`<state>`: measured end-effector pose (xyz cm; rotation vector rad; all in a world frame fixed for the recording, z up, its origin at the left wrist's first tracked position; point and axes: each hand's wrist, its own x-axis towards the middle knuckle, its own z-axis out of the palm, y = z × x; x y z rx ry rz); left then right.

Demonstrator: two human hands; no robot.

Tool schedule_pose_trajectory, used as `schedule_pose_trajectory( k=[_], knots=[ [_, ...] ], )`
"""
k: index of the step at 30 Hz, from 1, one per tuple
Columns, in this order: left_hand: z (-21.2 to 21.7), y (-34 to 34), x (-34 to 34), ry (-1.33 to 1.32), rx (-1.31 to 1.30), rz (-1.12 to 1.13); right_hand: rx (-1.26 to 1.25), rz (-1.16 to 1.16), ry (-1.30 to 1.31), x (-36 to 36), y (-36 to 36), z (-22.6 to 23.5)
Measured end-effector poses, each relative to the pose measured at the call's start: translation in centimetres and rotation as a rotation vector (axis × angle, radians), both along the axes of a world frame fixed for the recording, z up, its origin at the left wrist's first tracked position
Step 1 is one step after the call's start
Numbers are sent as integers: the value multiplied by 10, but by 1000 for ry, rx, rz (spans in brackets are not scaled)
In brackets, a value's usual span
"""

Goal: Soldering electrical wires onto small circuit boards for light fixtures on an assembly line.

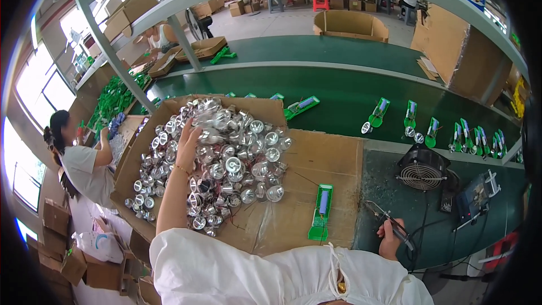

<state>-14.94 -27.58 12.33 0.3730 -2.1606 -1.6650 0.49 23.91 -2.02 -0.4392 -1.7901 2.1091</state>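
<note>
My left hand [188,140] reaches into a heap of silvery reflector lamp cups [232,165] with thin wires, its fingers apart and touching the pile. Some cups beside its fingertips are blurred, and I cannot make out one held in it. My right hand [389,238] is closed around the handle of a soldering iron [387,214], whose tip points up and left. Between the hands, a green plastic lamp housing [322,214] with a bluish-purple cylindrical battery lies on the cardboard sheet [305,155].
The heap fills an open cardboard box [132,161]. Several green housings with reflectors [379,113] line the green bench beyond. At right stand a black fan [422,170] and a device with a screen [475,196]. A co-worker [84,158] sits at left by green parts [116,101].
</note>
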Motion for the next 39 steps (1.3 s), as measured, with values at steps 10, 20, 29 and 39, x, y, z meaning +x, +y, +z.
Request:
schedule_pose_trajectory(
  k=[10, 20, 29, 39],
  knots=[
    [-12, -172, 93, -360, -647, 1195, 167, -27, -56, -3, 2, 8],
    [-110, -275, 136, -662, -49, 1400, -37, -19, -186, -5, 29, -15],
    [-126, -272, 118, -864, -391, 1544, -118, -115, -114, -18, -1, 9],
    [-93, -193, 45, -389, -530, 1027, -203, -167, -86, -9, 2, 14]
  ],
)
